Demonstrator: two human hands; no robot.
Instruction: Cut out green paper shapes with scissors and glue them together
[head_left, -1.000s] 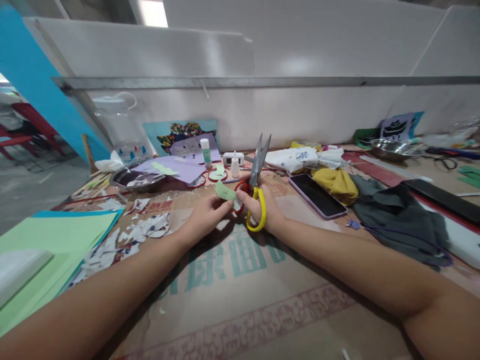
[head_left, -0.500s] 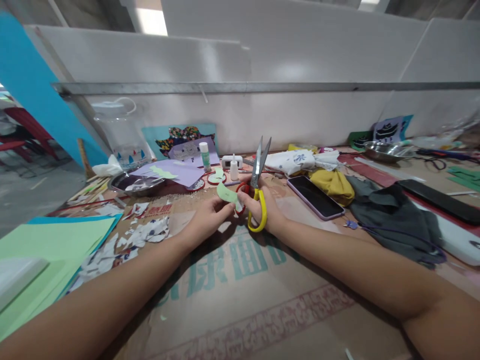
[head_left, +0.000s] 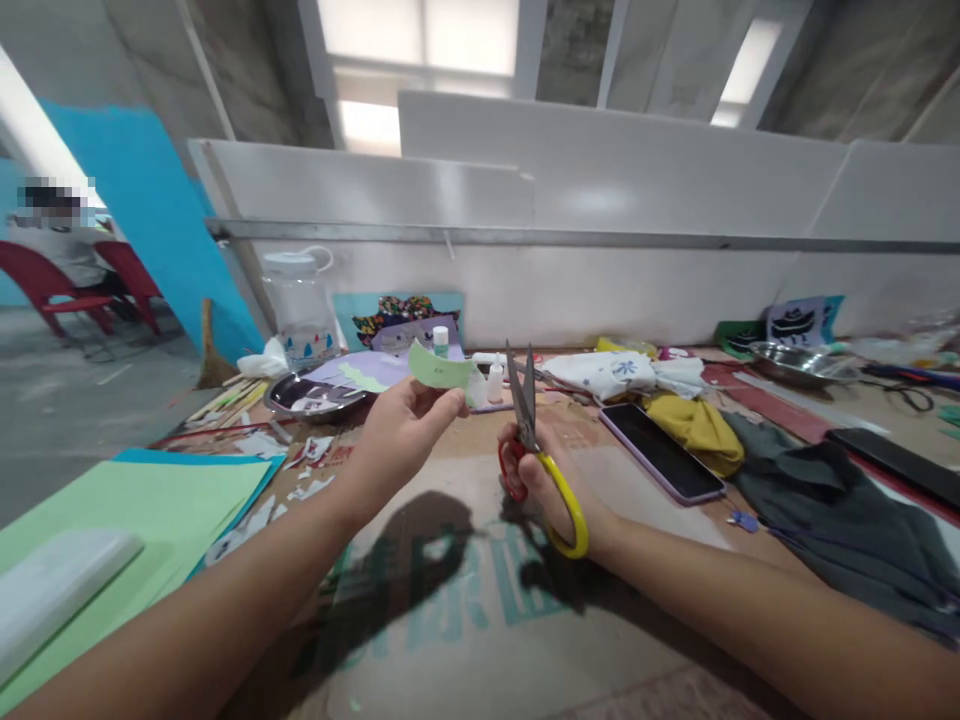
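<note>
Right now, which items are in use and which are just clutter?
In use:
left hand holding the green paper cutout
right hand holding the scissors, blades nearly closed, pointing up

Lying about:
phone
yellow cloth
dark cloth
glue bottle
metal dish
green paper sheets

Left forearm, from the lower left of the frame, and right forearm, from the lower right: both bare, without sleeves. Left hand point(head_left: 397, 435) and right hand point(head_left: 551, 490): no gloves, rings or wristbands visible.
</note>
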